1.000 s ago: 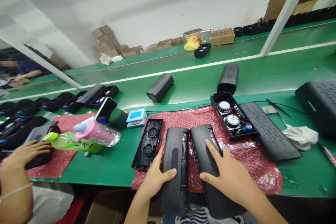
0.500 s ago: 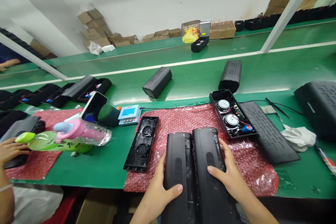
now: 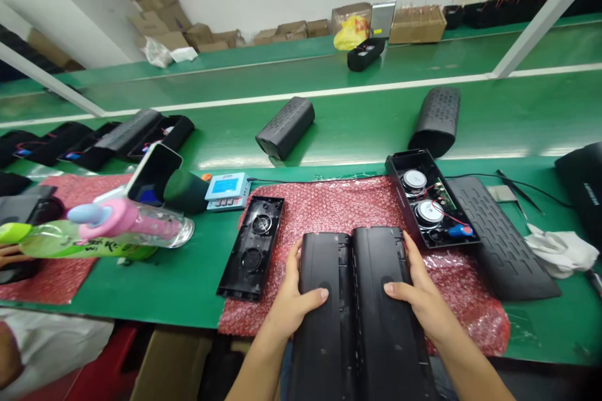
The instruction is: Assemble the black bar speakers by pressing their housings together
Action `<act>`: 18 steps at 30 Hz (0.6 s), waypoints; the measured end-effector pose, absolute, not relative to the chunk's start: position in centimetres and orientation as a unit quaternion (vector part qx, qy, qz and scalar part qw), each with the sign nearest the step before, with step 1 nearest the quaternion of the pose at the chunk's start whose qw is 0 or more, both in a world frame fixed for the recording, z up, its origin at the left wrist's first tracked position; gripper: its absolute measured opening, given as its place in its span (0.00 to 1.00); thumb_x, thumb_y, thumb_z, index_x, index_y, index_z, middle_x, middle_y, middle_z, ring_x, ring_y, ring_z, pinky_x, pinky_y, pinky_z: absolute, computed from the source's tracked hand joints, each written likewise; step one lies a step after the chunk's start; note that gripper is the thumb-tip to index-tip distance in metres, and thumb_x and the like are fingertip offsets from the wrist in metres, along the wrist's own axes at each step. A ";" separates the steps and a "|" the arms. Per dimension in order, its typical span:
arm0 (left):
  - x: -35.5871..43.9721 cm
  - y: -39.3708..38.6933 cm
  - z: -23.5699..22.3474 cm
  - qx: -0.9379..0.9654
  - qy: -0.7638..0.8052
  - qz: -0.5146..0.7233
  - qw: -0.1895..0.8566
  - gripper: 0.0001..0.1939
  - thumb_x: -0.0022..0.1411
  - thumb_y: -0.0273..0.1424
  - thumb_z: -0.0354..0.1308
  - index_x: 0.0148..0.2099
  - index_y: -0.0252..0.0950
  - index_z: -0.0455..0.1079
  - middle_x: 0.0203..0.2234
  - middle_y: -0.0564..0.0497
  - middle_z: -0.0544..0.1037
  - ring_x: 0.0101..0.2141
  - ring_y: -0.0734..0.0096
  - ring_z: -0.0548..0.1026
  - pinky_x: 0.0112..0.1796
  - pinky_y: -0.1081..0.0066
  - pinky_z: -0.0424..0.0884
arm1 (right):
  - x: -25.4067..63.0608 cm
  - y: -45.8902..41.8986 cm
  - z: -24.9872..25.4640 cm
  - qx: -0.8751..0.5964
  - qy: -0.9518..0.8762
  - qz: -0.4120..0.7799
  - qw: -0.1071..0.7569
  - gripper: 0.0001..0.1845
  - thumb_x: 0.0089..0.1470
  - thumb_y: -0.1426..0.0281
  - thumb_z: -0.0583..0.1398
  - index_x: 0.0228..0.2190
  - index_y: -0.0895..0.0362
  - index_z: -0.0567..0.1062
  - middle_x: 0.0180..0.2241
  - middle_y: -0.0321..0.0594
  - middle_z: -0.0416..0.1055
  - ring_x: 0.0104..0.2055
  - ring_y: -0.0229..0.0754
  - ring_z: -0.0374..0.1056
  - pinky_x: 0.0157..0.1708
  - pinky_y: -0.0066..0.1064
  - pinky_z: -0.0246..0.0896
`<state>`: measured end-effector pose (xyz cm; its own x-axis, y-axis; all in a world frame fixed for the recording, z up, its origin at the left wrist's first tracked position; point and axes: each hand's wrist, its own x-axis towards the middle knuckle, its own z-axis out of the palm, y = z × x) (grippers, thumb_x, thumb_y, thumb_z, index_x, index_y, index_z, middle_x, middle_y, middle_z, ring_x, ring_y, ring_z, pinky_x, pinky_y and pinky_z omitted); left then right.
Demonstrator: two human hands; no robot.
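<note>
Two long black speaker housings lie side by side on the red bubble wrap [image 3: 338,203], their near ends hanging over the table edge. My left hand [image 3: 294,297] grips the outer edge of the left housing [image 3: 324,319], thumb on top. My right hand [image 3: 421,297] grips the outer edge of the right housing [image 3: 388,326] the same way. The two housings touch along their inner edges.
An open speaker shell with two drivers [image 3: 430,207] and a grille panel [image 3: 501,235] lie to the right, a black inner frame [image 3: 251,247] to the left. Beyond are a blue meter [image 3: 226,189], bottles [image 3: 98,235], finished speakers [image 3: 285,128] on the belt, a white cloth [image 3: 559,250] and a co-worker's hand [image 3: 12,255].
The two housings have been brought parallel and pressed together. Both hands slid to their outer edges. My view tilted down and the co-worker's hand drew back to the left.
</note>
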<state>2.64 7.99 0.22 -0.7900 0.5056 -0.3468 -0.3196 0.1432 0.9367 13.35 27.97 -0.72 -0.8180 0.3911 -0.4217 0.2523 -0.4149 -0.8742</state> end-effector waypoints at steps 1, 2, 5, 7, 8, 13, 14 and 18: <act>2.6 8.0 0.3 0.065 0.687 0.651 0.316 0.50 0.45 0.34 0.63 0.64 0.39 0.38 0.60 0.43 0.54 0.56 0.57 0.59 0.54 0.65 0.58 | 13.3 27.9 -0.6 -0.303 -0.542 0.783 0.042 0.52 0.39 0.69 0.63 0.61 0.44 0.42 0.64 0.31 0.39 0.65 0.45 0.43 0.63 0.40 0.40; 2.6 8.0 0.3 0.064 0.688 0.650 0.316 0.49 0.45 0.34 0.63 0.63 0.38 0.39 0.59 0.43 0.55 0.56 0.56 0.60 0.54 0.64 0.59 | 13.3 27.9 -0.5 -0.308 -0.543 0.780 0.041 0.53 0.39 0.69 0.62 0.61 0.45 0.42 0.64 0.32 0.40 0.65 0.45 0.43 0.63 0.40 0.41; 2.3 8.1 0.3 0.063 0.690 0.649 0.315 0.46 0.45 0.32 0.62 0.62 0.38 0.41 0.57 0.42 0.57 0.54 0.57 0.62 0.53 0.62 0.60 | 13.2 27.7 -0.4 -0.318 -0.546 0.774 0.043 0.53 0.38 0.68 0.62 0.62 0.46 0.42 0.64 0.33 0.40 0.65 0.45 0.42 0.62 0.39 0.44; 2.2 8.1 0.2 0.062 0.691 0.648 0.314 0.45 0.45 0.31 0.62 0.61 0.39 0.42 0.57 0.43 0.57 0.53 0.57 0.62 0.52 0.62 0.60 | 13.2 27.7 -0.4 -0.314 -0.547 0.774 0.047 0.53 0.39 0.68 0.62 0.62 0.47 0.41 0.65 0.33 0.40 0.65 0.45 0.43 0.62 0.39 0.43; 2.2 8.1 0.1 0.063 0.691 0.648 0.314 0.44 0.46 0.31 0.62 0.61 0.40 0.42 0.57 0.44 0.57 0.53 0.57 0.63 0.52 0.62 0.61 | 13.2 27.6 -0.5 -0.308 -0.550 0.775 0.049 0.53 0.40 0.68 0.62 0.62 0.47 0.41 0.65 0.33 0.40 0.65 0.45 0.43 0.62 0.39 0.43; 2.2 8.0 -0.6 0.064 0.687 0.654 0.309 0.47 0.45 0.34 0.62 0.62 0.40 0.40 0.56 0.42 0.58 0.52 0.54 0.64 0.50 0.60 0.63 | 13.9 28.1 -0.8 -0.253 -0.573 0.779 0.039 0.56 0.43 0.65 0.64 0.62 0.46 0.35 0.65 0.36 0.34 0.66 0.44 0.40 0.62 0.40 0.42; 2.2 8.1 -0.7 0.064 0.686 0.656 0.308 0.47 0.45 0.34 0.63 0.62 0.40 0.40 0.56 0.42 0.59 0.52 0.53 0.64 0.51 0.59 0.63 | 14.1 28.2 -0.8 -0.238 -0.574 0.783 0.026 0.57 0.43 0.65 0.65 0.62 0.46 0.33 0.65 0.37 0.33 0.66 0.44 0.40 0.62 0.40 0.43; 2.2 8.2 -0.8 0.067 0.677 0.667 0.304 0.48 0.45 0.34 0.63 0.63 0.39 0.40 0.58 0.42 0.56 0.54 0.54 0.62 0.53 0.60 0.60 | 15.3 28.4 -0.2 -0.204 -0.598 0.775 -0.028 0.59 0.45 0.66 0.65 0.62 0.43 0.29 0.66 0.36 0.31 0.66 0.45 0.39 0.62 0.43 0.38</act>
